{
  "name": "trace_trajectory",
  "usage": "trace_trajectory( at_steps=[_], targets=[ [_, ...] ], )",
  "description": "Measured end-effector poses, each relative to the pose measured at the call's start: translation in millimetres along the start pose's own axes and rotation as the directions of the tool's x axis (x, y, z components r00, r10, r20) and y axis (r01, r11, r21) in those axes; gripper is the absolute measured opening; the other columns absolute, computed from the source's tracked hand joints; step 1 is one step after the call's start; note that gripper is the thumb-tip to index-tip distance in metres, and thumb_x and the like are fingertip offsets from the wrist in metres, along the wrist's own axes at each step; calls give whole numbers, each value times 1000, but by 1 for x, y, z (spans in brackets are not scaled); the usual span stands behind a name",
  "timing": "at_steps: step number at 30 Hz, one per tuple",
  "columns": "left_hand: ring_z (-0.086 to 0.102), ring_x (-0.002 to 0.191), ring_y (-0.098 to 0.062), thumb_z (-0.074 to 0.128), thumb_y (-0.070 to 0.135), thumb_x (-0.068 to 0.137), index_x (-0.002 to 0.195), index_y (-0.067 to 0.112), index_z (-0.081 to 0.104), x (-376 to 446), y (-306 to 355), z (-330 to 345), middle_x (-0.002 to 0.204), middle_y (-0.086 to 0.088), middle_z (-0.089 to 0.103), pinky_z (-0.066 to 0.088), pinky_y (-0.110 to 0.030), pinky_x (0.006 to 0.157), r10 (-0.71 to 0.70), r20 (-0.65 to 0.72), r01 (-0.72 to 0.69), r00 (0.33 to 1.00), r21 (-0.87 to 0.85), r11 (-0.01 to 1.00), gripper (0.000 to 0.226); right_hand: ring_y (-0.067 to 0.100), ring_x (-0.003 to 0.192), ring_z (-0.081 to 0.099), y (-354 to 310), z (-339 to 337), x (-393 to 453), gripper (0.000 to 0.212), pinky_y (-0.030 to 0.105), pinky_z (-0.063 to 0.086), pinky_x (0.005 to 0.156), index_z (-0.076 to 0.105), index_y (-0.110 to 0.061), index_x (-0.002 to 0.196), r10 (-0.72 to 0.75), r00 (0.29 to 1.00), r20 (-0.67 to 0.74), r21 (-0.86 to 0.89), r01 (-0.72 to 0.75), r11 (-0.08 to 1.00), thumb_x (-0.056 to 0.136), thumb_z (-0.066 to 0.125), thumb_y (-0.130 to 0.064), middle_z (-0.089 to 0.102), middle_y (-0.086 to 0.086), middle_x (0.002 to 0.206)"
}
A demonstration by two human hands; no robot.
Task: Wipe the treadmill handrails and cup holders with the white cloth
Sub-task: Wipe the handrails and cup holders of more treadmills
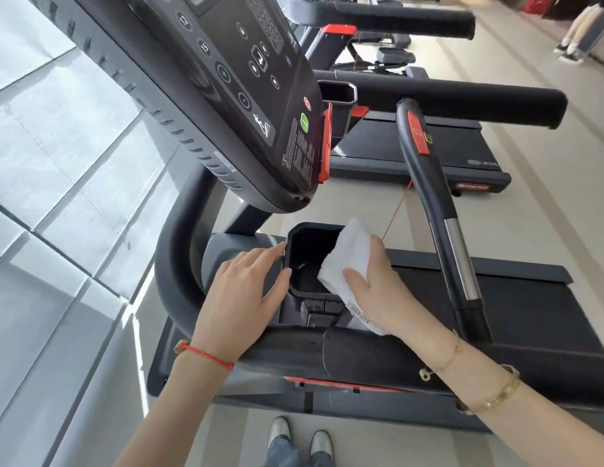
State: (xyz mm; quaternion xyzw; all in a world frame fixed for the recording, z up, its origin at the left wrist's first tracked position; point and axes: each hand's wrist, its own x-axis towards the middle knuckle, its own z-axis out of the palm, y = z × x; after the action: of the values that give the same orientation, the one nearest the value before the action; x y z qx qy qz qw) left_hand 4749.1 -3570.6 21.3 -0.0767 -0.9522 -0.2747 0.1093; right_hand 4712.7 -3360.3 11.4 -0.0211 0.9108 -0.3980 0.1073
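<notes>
Her shoes (299, 439) stand beside the treadmill. Left hand (240, 291) rests flat, fingers relaxed, against the cup holder (302, 251) rim. Right hand (378, 294) grips the cloth (348, 254), pressed over the holder's right edge. Beyond, the console (246, 85).

Beige gym floor (361, 203) carrying a row of black treadmills (428, 163) side by side, plus two shoes (300, 436).
</notes>
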Motion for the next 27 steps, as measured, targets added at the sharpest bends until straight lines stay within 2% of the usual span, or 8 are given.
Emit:
trace_trajectory(
  at_steps=[4,9,11,15,19,22,24,27],
  targets=[
    [61,102,-21,52,33,97,136,21,55,0,1,-1,117,6,66,49,-38,92,3,11,-3,1000,-2,1000,41,15,85,49,-12,-16,27,50,21,31,57,20,-10,143,6,998,55,-87,-1,996,102,43,-28,49,13,126],
    [61,98,-22,53,33,96,135,22,55,-1,0,-2,115,6,66,50,-38,88,-6,14,7,1000,-25,1000,41,19,98,47,-14,-17,18,48,25,33,65,22,-11,144,-33,998,50,-73,37,997,102,40,-25,46,11,128],
    [62,99,-20,55,32,96,134,23,56,0,0,-1,114,7,66,50,-37,87,-7,6,8,1000,-39,999,40,16,95,51,-9,-15,-2,47,29,36,66,20,-16,144,-34,999,36,-16,34,999,102,39,-25,46,7,128],
    [62,101,-18,56,32,95,133,23,56,1,-3,0,114,7,67,50,-38,90,-11,11,12,1000,-60,998,39,-3,100,53,-3,-29,-35,49,17,39,77,20,-34,149,-64,998,18,30,64,998,103,36,-32,50,-11,125],
    [62,103,-15,56,33,95,132,22,58,0,-5,1,115,7,66,50,-37,93,-16,7,17,1000,-69,997,38,-12,128,31,-8,-38,-56,46,3,32,94,20,-48,144,-332,940,74,-101,338,936,101,33,-39,27,-42,139],
    [63,101,-15,56,31,96,130,22,59,0,-6,1,116,6,66,50,-38,92,-22,-4,22,1000,-91,996,35,0,130,28,-14,-28,-49,40,-1,19,98,32,-37,140,-446,843,301,-349,533,771,101,29,-43,37,-23,142],
    [63,98,-15,53,29,97,129,22,60,-1,-6,1,117,6,66,50,-38,92,-21,-1,21,1000,-99,995,34,12,109,44,-25,-16,-33,27,14,27,87,47,-23,121,-396,838,375,-418,534,735,103,34,-38,54,-13,118],
    [63,97,-15,50,28,98,129,21,60,-1,-7,0,116,6,66,50,-39,91,-15,7,15,1000,-98,995,33,14,72,45,-41,-5,-19,24,29,24,61,40,-20,90,-338,834,436,-458,529,715,102,34,-39,44,-12,75]
  ],
)
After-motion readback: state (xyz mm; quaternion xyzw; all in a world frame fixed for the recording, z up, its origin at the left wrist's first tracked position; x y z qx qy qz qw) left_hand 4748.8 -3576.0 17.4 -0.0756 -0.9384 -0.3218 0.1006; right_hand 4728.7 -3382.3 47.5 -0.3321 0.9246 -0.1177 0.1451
